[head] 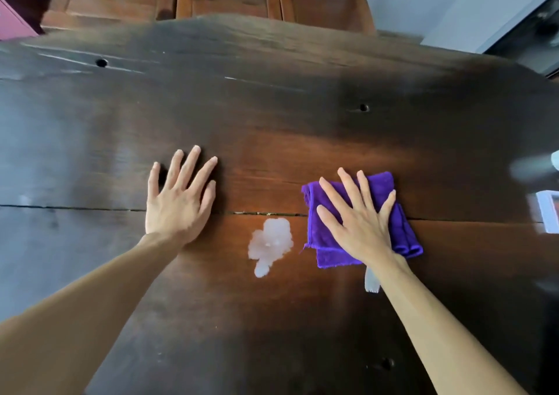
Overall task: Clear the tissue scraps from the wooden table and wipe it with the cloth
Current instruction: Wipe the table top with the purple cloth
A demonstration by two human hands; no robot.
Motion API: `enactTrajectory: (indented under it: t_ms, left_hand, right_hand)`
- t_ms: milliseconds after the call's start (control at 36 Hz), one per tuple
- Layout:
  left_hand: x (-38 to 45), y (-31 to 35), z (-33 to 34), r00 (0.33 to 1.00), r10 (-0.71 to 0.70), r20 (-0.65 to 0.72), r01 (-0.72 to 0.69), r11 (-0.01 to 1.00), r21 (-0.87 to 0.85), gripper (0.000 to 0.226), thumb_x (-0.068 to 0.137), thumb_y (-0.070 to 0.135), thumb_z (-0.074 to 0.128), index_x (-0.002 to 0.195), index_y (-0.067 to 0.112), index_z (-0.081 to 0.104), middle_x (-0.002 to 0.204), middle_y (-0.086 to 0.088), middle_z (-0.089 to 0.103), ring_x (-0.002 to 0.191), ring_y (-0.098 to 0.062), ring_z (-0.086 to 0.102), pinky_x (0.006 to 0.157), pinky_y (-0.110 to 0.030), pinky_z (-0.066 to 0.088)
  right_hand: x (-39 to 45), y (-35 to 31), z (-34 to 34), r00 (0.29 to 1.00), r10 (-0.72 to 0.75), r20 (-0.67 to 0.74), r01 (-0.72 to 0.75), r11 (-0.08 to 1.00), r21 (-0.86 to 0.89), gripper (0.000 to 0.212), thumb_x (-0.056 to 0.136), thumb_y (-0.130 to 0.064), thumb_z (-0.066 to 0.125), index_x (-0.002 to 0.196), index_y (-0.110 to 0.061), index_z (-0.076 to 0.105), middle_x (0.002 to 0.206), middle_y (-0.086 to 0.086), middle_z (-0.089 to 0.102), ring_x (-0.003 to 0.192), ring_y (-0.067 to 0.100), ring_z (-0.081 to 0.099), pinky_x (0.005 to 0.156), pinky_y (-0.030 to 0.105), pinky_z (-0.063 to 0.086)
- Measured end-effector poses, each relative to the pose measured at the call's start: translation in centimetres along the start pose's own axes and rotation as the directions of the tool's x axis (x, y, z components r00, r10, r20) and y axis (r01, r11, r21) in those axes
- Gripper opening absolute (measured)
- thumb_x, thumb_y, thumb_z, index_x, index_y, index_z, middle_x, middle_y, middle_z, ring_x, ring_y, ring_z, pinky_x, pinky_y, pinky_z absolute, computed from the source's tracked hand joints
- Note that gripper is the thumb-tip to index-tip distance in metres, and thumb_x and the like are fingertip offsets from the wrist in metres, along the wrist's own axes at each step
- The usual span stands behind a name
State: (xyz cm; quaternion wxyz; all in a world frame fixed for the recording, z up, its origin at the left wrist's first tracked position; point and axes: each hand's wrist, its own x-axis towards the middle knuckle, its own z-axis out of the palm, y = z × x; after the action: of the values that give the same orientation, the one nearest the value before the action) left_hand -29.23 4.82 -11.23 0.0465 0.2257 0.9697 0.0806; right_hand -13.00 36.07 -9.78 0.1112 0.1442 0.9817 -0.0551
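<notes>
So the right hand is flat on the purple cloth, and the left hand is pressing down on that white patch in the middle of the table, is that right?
Not quite. The head view shows the left hand flat on bare wood of the table, beside the white patch and not touching it. The rest holds: the right hand lies flat on the purple cloth.

Cloth (381, 210) on table (272, 107), R of wet patch (270, 243).

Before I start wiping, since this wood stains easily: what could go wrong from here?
1. The whitish patch lies left of the purple cloth; one sideways pass may smear it instead of lifting it.
2. It nearly touches the crack in the table, so residue could get pushed in.
3. A pale scrap by the right hand wrist may be missed.
</notes>
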Motion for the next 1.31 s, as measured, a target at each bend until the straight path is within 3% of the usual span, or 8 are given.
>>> enactTrajectory:
  t_ms: [222,556,778,1000,1306]
  left_hand:
    - [0.2,-0.2,-0.1,1.0,0.012,-0.022,-0.012,1.0,0.0,0.053,0.104,0.044,0.031,0.155,0.037,0.04,0.169,0.005,0.026,0.156,-0.024,0.021,0.124,-0.054,0.015]
    - [0.0,-0.6,0.6,0.996,0.05,-0.08,-0.05,0.999,0.01,0.053,0.103,0.042,0.037,0.156,0.038,0.039,0.169,0.005,0.027,0.156,-0.023,0.023,0.123,-0.057,0.022]
    - [0.2,-0.7,0.5,0.997,0.048,-0.064,-0.046,0.999,0.025,0.053,0.103,0.042,0.036,0.157,0.039,0.037,0.169,0.005,0.026,0.157,-0.023,0.022,0.123,-0.057,0.022]
    - [0.3,-0.7,0.5,0.996,0.044,-0.071,-0.041,0.998,0.038,0.052,0.105,0.043,0.035,0.156,0.04,0.036,0.169,0.006,0.027,0.156,-0.022,0.024,0.123,-0.055,0.021]
    - [0.2,-0.6,0.4,0.998,0.035,-0.057,-0.034,0.999,0.014,0.05,0.105,0.043,0.035,0.155,0.041,0.039,0.168,0.006,0.03,0.155,-0.022,0.026,0.124,-0.053,0.018]
  right_hand:
    - [12.0,0.4,-2.8,0.997,0.068,-0.036,-0.067,0.997,0.028,0.057,0.097,-0.075,0.005,0.15,-0.06,-0.009,0.168,-0.014,0.0,0.156,0.022,-0.006,0.109,0.081,0.0]
    - [31.2,0.0,-8.0,0.947,0.303,-0.104,-0.283,0.944,0.168,0.063,0.09,-0.078,0.006,0.15,-0.059,0.004,0.169,-0.01,0.006,0.156,0.025,-0.007,0.102,0.085,-0.008]
    - [37.6,-2.5,-9.9,0.902,0.415,-0.114,-0.386,0.897,0.213,0.069,0.085,-0.078,0.006,0.151,-0.059,0.013,0.169,-0.009,0.007,0.156,0.031,-0.007,0.095,0.088,-0.013]
    - [37.2,-8.3,-9.2,0.971,0.211,-0.117,-0.196,0.972,0.127,0.068,0.089,-0.078,0.006,0.154,-0.055,0.004,0.17,-0.007,-0.002,0.155,0.034,-0.012,0.093,0.089,-0.012]
    - [25.5,-11.9,-5.2,0.99,-0.093,-0.109,0.097,0.995,0.031,0.067,0.089,-0.082,0.008,0.152,-0.058,0.001,0.169,-0.014,-0.007,0.155,0.029,-0.014,0.098,0.087,-0.011]
